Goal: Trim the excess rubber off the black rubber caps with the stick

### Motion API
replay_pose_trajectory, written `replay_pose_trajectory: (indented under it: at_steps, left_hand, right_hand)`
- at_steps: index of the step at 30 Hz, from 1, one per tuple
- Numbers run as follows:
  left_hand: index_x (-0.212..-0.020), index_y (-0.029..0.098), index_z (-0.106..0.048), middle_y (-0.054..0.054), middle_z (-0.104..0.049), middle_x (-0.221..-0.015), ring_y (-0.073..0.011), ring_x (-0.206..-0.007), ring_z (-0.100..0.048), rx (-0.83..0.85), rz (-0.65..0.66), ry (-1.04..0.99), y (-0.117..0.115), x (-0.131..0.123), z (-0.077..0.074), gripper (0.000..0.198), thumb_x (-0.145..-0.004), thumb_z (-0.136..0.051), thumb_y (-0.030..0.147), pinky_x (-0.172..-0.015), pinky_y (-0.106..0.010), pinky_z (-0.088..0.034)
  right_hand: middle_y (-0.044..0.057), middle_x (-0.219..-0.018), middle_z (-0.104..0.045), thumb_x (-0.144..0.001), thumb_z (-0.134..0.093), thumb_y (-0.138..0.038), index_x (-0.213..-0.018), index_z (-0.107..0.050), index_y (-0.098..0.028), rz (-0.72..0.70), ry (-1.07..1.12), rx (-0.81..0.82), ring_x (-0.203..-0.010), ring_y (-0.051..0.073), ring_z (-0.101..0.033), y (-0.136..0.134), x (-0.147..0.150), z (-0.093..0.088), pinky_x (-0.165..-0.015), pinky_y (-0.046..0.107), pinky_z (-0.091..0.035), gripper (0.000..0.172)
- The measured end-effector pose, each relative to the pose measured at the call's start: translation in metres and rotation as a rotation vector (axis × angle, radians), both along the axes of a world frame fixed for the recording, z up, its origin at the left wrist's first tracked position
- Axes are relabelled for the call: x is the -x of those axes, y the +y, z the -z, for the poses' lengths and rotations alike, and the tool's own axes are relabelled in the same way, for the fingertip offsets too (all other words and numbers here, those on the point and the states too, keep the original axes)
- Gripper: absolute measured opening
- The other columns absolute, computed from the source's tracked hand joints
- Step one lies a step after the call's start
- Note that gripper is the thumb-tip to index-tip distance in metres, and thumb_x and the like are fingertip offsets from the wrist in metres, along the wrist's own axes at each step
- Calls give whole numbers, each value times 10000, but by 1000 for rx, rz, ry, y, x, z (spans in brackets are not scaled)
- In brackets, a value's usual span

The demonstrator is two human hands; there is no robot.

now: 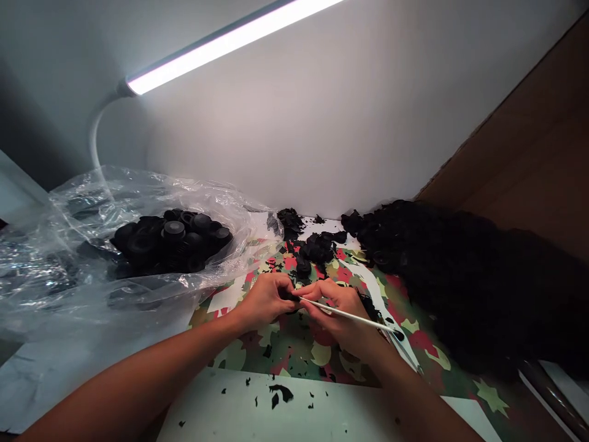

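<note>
White surface (221,414): nearest, strewn with irregular black scraps (281,393).
Patterned sheet (294,362): green, red and yellow, camouflage-like with star shapes; lies beneath both hands, more scraps on it.
Metal tool (408,355): on the sheet, beside the right forearm, partly hidden; kind unclear.
Right hand (343,310): fingers pinched on a slim white stick (352,316), which slants across the hand toward the wrist side.
Left hand (262,299): thumb and fingers curled narrow around a small black piece (291,296).
Black piece: at the meeting of the two hands, above the sheet, mostly covered by fingers; stick end at it, contact cannot be told.
Plastic bag (138,293): clear, crumpled, at left, around a heap of round black parts (173,230).
Small black piles (317,247): just beyond the hands, on sheet and white ground.
Large black heap (442,276): along the right side, dark, details lost.
Cardboard (529,153): brown, upright behind the heap.
Lamp (230,46): lit bar on a bent neck, overhead.
Wall (322,135): pale grey, farthest.
</note>
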State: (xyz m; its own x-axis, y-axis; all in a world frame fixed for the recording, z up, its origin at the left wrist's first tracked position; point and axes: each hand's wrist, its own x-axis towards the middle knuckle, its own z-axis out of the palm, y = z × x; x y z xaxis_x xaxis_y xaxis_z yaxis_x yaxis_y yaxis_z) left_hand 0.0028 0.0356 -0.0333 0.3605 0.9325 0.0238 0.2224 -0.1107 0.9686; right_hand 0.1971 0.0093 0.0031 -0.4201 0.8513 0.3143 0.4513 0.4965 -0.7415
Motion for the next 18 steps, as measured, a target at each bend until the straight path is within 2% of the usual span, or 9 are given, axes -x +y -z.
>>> replay_pose_trajectory:
  at_steps: [6,9,11,13,16,18]
  left_hand:
    - [-547,163,-547,46,-518,-579,-114,-594,-455,-79,-77,39,1,-1,0,214,-660,-728,143,-562,-225,-337]
    - [-570,163,-578,31,-544,-611,-125,-626,-479,-157,-110,43,-2,0,-3,230,-715,-755,182,-581,-233,-350]
    - [-612,163,-620,18,-574,-628,-131,-634,-494,-229,-124,24,-4,1,-5,231,-766,-771,247,-584,-239,-364]
    - [-666,163,-668,5,-606,-640,-136,-637,-510,-277,-118,-11,-5,2,-6,227,-800,-777,310,-584,-245,-386]
    - [-771,161,-724,-20,-660,-712,-145,-679,-564,-287,-102,-78,-4,3,-4,186,-787,-809,327,-613,-253,-443]
    - [-848,162,-739,-33,-684,-796,-154,-731,-608,-267,-107,-141,-3,3,-2,212,-744,-849,309,-658,-263,-491]
  right_hand:
    - [69,-891,-761,-990,-496,-97,-996,-638,-172,57,-160,-511,-795,200,-682,-4,16,25,-824,374,-449,161]
    - [88,-867,-746,-1006,-434,-85,-1005,-627,-161,177,-275,-574,-796,217,-676,3,13,29,-830,392,-421,207]
    - [86,-891,-753,-1004,-451,-122,-949,-626,-178,255,-270,-513,-820,223,-677,9,4,24,-847,390,-419,192]
    - [57,-897,-764,-980,-502,-168,-871,-622,-203,315,-219,-361,-798,214,-673,13,-6,14,-815,362,-435,166]
    - [8,-832,-767,-949,-564,-267,-800,-618,-228,397,-123,-61,-682,186,-652,16,-17,1,-650,297,-432,163]
    - [-8,-756,-744,-943,-573,-344,-791,-610,-232,418,-62,73,-612,174,-632,17,-21,-3,-568,274,-406,192]
